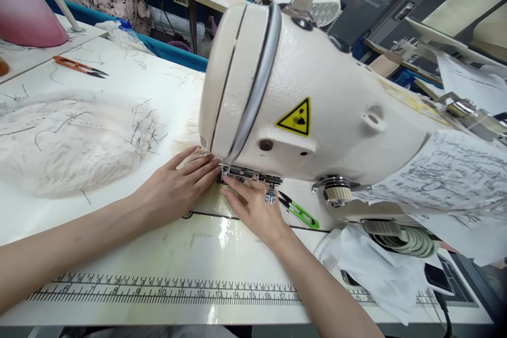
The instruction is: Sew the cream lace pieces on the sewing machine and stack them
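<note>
My left hand (180, 187) lies flat with its fingers stretched toward the needle area of a white sewing machine (317, 90). Under and beyond its fingertips is sheer cream fabric (189, 129), partly hidden by the machine head. On the other side of the needle area, my right hand (259, 208) reaches in with thumb and forefinger apart; metal fittings (253, 173) cover part of its fingers. Whether its fingertips touch the fabric is hidden. Green thread snips (299, 210) lie just right of that hand.
A heap of sheer white fabric (75, 142) with loose dark threads spreads at left. Orange snips (81, 67) lie behind it. A printed ruler (170, 291) runs along the front edge. White cloth (368, 264) and coiled pale tape (412, 241) sit at right, below hanging papers (447, 169).
</note>
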Tool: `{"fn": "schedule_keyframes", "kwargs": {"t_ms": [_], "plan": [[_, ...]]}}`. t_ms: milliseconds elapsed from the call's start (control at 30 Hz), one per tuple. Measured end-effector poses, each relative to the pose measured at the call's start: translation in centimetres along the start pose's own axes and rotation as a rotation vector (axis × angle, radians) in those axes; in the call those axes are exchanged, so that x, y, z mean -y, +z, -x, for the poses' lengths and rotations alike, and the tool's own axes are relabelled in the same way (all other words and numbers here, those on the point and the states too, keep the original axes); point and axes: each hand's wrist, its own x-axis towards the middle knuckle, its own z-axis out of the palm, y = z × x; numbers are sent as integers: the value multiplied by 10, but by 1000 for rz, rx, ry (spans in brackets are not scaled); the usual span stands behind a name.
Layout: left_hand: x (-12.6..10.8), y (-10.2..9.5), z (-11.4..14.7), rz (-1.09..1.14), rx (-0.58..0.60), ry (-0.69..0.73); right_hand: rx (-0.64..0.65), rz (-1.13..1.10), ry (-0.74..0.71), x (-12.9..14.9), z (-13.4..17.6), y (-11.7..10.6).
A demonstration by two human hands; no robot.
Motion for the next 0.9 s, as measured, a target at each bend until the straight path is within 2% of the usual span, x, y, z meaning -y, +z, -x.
{"fn": "schedule_keyframes", "kwargs": {"t_ms": [133, 433, 800, 900], "plan": [[-2, -1, -2, 8, -35, -30, 40, 4, 13, 3, 0, -2], [-4, -6, -6, -54, 33, -42, 16, 110, -21, 5, 0, 1], [-4, -5, -4, -58, 45, -45, -62, 266, -84, 3, 2, 5], [-4, -6, -5, -67, 31, -46, -128, 255, -83, -3, 3, 9]]}}
